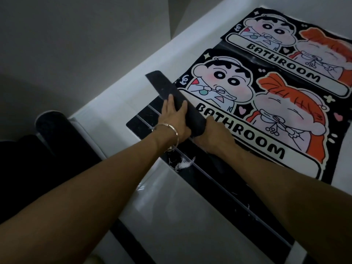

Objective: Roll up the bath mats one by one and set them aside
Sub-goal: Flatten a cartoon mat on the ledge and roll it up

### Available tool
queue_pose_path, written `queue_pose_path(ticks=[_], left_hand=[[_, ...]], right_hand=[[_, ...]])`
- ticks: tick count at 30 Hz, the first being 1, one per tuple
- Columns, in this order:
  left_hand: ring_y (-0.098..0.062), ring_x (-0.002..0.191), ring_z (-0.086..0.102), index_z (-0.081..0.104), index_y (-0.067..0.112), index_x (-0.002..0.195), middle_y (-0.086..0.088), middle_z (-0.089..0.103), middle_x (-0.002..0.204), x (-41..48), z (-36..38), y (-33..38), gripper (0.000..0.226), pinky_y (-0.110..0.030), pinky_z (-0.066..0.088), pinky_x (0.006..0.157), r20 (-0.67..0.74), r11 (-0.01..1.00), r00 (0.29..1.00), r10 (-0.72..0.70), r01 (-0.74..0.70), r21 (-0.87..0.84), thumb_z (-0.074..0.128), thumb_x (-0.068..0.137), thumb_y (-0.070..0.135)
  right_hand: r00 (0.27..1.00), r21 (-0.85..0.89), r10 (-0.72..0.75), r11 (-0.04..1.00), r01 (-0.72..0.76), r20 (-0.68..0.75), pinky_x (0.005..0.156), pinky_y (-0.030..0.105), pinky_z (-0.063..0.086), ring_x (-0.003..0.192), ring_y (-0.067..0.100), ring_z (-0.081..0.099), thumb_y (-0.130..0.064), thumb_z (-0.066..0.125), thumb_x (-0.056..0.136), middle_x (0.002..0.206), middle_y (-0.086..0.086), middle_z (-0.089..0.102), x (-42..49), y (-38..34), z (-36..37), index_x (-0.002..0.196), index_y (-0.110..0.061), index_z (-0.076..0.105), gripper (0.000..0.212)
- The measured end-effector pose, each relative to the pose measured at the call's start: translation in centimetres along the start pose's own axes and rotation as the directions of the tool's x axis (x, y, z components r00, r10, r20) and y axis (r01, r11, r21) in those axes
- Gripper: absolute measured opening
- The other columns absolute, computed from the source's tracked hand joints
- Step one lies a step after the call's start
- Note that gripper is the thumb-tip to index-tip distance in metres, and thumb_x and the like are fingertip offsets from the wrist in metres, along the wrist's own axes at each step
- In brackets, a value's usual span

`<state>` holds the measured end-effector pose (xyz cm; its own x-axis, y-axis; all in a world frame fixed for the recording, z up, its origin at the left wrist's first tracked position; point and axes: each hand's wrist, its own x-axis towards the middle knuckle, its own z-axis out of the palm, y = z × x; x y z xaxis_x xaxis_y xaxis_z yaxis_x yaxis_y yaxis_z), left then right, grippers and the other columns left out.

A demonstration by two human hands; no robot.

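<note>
Two bare forearms reach in from the bottom edge, the left one wearing a thin silver bangle [167, 125] at the wrist. They cross a glossy white floor [171, 197] banded with black marble-like stripes [144, 119], where a small white scrap [182, 163] lies on one dark band.

Both hands meet at the near bath mat [247, 103], a black rectangular fabric mat printed with two cartoon children and the word BATHROOM. It lies flat on the floor, picture side up. Its left short edge is turned over into a rolled strip [167, 90], a dark tube showing the plain black backing, which slants away from the hands.

The left hand [174, 119] lies on top of this tube with its fingers [169, 101] straight and slightly spread, pressing it and gripping nothing. The right hand [215, 138] sits at the tube's near end, fingers bent round the rolled fabric; their tips are hidden beneath it.

Just beyond lies the far bath mat [285, 44], same print, flat, its edge touching or nearly touching the near one.

At the left, a dark rounded shape [53, 128] rests by a grey wall [76, 35]; what it is cannot be told.
</note>
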<state>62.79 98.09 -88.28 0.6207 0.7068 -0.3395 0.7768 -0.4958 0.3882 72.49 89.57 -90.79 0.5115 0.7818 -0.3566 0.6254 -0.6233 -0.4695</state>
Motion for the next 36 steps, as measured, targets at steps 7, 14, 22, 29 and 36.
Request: queue_pose_path(ticks=[7, 14, 22, 29, 36], left_hand=[[-0.034, 0.139, 0.024, -0.010, 0.017, 0.150, -0.014, 0.008, 0.156, 1.5, 0.6, 2.3, 0.111, -0.042, 0.031, 0.112, 0.021, 0.575, 0.922, -0.387, 0.259, -0.776, 0.073, 0.079, 0.037], [-0.034, 0.113, 0.049, -0.018, 0.032, 0.147, -0.017, 0.035, 0.140, 1.9, 0.5, -1.8, 0.116, -0.047, 0.048, 0.095, 0.075, 0.363, 0.809, -0.584, 0.342, -0.867, 0.074, 0.077, 0.018], [-0.025, 0.076, 0.058, 0.045, 0.022, 0.126, -0.012, 0.057, 0.094, 1.1, 0.3, -5.8, 0.063, -0.030, 0.054, 0.057, -0.022, 0.067, 0.844, -0.536, 0.017, -0.998, 0.060, 0.067, 0.002], [-0.026, 0.066, 0.061, 0.049, 0.011, 0.115, -0.014, 0.055, 0.085, 1.2, -0.4, -8.6, 0.053, -0.037, 0.053, 0.063, 0.047, -0.173, 0.897, -0.440, -0.033, -0.984, 0.052, 0.063, 0.006], [-0.026, 0.080, 0.061, 0.053, 0.003, 0.124, -0.013, 0.059, 0.098, 0.6, -0.7, -13.1, 0.071, -0.034, 0.054, 0.064, 0.192, -0.209, 0.846, -0.497, 0.098, -0.973, 0.058, 0.055, 0.018]], right_hand=[[0.995, -0.030, -0.066, 0.997, 0.064, -0.079, 0.086, 0.040, 0.052, 0.109, 0.028, 0.060, -0.036, 0.063, 0.085, 0.127, 0.011, 0.056, -0.6, -2.3, 2.3, 0.134, -0.013, 0.040, 0.058], [0.977, 0.027, -0.212, 0.977, 0.213, -0.036, 0.086, 0.039, 0.050, 0.111, 0.028, 0.057, -0.030, 0.069, 0.083, 0.130, 0.010, 0.049, -2.3, -4.4, 4.1, 0.138, -0.015, 0.031, 0.068], [0.886, 0.668, -0.242, 0.738, -0.098, 0.397, 0.094, 0.030, 0.045, 0.114, 0.012, 0.053, -0.038, 0.078, 0.068, 0.132, -0.005, 0.048, -1.1, -4.7, 4.8, 0.141, -0.035, 0.027, 0.090], [0.752, 0.788, -0.334, 0.486, -0.379, 0.568, 0.074, 0.036, 0.056, 0.096, 0.029, 0.069, -0.027, 0.076, 0.073, 0.108, 0.010, 0.067, -0.4, -4.9, 5.8, 0.126, -0.026, 0.051, 0.059], [0.802, 0.613, -0.324, 0.788, -0.064, 0.501, 0.085, 0.030, 0.049, 0.099, 0.007, 0.058, -0.040, 0.063, 0.083, 0.113, -0.011, 0.058, 0.6, -7.8, 7.3, 0.130, -0.040, 0.039, 0.053]])
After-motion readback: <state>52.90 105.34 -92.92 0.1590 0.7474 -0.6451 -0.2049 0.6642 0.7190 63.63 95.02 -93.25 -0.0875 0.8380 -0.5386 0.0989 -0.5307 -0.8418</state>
